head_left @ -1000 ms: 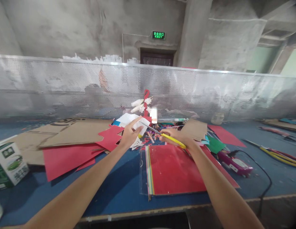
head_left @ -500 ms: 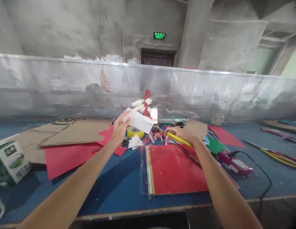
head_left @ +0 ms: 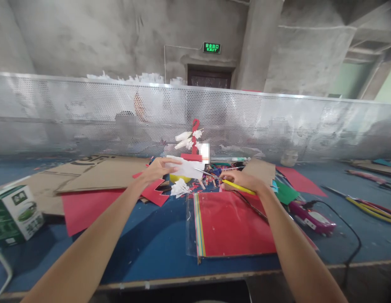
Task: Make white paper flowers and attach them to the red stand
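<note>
Pinched in my left hand (head_left: 159, 169) is a white sheet of paper (head_left: 187, 169), held above the table's clutter. My right hand (head_left: 235, 180) grips scissors (head_left: 238, 186) with yellow handles; their metal blades reach left to the paper's right edge. Below the paper lies a bunch of white paper cuttings (head_left: 180, 188), beside a partly covered roll of yellow tape (head_left: 175, 178). Behind stands a red stand (head_left: 195, 139) with white paper flowers (head_left: 183, 136) on it. Under my right wrist lies a pack of red paper (head_left: 233, 227) in a clear sleeve.
Cardboard sheets (head_left: 104, 174) and red paper (head_left: 91, 208) lie left, near a green-and-white box (head_left: 19, 214). At right are a purple device (head_left: 312, 219) with a black cable and large yellow-handled scissors (head_left: 365, 204). A perforated metal panel (head_left: 88, 113) closes the table's back.
My left hand and the paper have lowered and tilted flatter, uncovering more of the red stand's base. The scissors stay at the paper's right edge, with my right hand nearly still.
</note>
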Demonstrator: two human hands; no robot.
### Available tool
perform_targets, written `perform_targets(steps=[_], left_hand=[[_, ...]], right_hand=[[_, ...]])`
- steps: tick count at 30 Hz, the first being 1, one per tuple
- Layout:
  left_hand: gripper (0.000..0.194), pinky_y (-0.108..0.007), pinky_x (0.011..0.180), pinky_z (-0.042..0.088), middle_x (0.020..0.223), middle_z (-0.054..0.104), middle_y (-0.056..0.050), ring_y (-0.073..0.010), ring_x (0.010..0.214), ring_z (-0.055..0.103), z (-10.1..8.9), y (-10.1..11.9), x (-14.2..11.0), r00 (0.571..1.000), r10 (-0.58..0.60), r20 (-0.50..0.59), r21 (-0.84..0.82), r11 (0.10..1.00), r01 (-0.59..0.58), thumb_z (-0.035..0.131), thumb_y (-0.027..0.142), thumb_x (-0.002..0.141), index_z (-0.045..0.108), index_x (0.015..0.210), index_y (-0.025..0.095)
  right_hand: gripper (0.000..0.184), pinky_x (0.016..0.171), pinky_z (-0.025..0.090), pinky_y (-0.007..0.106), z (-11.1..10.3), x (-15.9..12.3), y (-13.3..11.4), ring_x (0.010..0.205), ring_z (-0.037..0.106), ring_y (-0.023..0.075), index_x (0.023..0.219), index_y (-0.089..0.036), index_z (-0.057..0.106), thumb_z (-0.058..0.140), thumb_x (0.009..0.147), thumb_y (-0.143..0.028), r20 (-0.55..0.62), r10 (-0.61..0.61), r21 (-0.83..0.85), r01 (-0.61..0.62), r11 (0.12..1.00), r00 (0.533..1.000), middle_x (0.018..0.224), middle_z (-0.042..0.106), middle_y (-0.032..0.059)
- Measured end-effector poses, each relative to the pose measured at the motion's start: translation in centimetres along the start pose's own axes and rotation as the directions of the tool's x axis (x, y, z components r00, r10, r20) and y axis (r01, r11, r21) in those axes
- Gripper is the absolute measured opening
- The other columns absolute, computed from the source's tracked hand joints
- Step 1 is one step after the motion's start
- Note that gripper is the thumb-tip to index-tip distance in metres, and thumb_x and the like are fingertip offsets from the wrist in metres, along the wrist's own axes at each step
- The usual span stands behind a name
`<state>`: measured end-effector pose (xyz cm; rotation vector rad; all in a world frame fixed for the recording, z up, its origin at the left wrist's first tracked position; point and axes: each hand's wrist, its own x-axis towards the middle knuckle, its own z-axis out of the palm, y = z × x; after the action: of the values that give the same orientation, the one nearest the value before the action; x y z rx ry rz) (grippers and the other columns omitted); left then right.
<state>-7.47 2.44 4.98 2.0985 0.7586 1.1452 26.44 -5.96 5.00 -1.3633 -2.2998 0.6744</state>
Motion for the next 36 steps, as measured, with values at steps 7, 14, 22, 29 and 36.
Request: perform_targets(steps=[7,14,22,29,36], left_hand=[[0.043,-0.028,0.071,0.054,0.101,0.074,-0.009,-0.0212,0.086,0.068,1.4,-0.7,0.6,0.998,-0.049,-0.030,0.025,0.998,0.050,0.080,0.044,0.064,0.078,0.096,0.016],[0.020,-0.024,0.066,0.049,0.089,0.075,-0.007,-0.0163,0.078,0.065,1.7,0.0,0.5,1.000,-0.012,-0.028,0.072,0.997,0.014,0.070,0.031,0.075,0.078,0.085,0.017],[0.030,-0.023,0.056,0.044,0.096,0.071,-0.007,-0.0119,0.064,0.059,2.5,0.4,0.3,1.000,0.006,-0.006,0.094,0.996,-0.005,0.073,0.040,0.073,0.071,0.091,0.016],[0.017,-0.026,0.074,0.047,0.087,0.073,-0.006,-0.0172,0.082,0.065,2.8,-0.5,0.7,0.994,0.101,0.032,0.105,0.989,-0.104,0.067,0.033,0.079,0.073,0.077,0.017],[0.026,-0.025,0.061,0.044,0.093,0.073,-0.005,-0.0139,0.070,0.060,3.0,0.0,0.5,0.999,0.042,0.005,0.212,0.976,-0.042,0.064,0.038,0.081,0.075,0.095,0.019]], right_hand=[[0.039,0.071,0.045,0.031,0.1,0.3,0.6,0.082,0.061,0.0229,0.106,-0.021,0.067,0.064,0.078,-0.049,-0.016,-0.014,-0.086,0.013,0.996,1.000,0.094,0.069,0.0060],[0.046,0.077,0.044,0.032,0.0,0.2,0.2,0.090,0.059,0.0247,0.111,-0.021,0.067,0.063,0.078,-0.053,-0.003,-0.014,-0.132,0.014,0.991,1.000,0.106,0.066,0.0079],[0.047,0.071,0.042,0.031,0.1,0.3,0.1,0.082,0.058,0.0221,0.112,-0.022,0.066,0.062,0.080,-0.055,0.021,-0.012,-0.100,0.014,0.995,1.000,0.095,0.066,0.0058],[0.044,0.068,0.040,0.029,0.3,0.3,0.0,0.077,0.055,0.0196,0.105,-0.021,0.065,0.060,0.081,-0.057,0.029,-0.014,-0.105,0.017,0.994,0.999,0.090,0.064,0.0040],[0.048,0.071,0.041,0.029,0.2,0.2,-0.1,0.083,0.057,0.0215,0.110,-0.020,0.065,0.061,0.080,-0.056,0.013,-0.008,-0.120,0.009,0.993,1.000,0.098,0.065,0.0064]])
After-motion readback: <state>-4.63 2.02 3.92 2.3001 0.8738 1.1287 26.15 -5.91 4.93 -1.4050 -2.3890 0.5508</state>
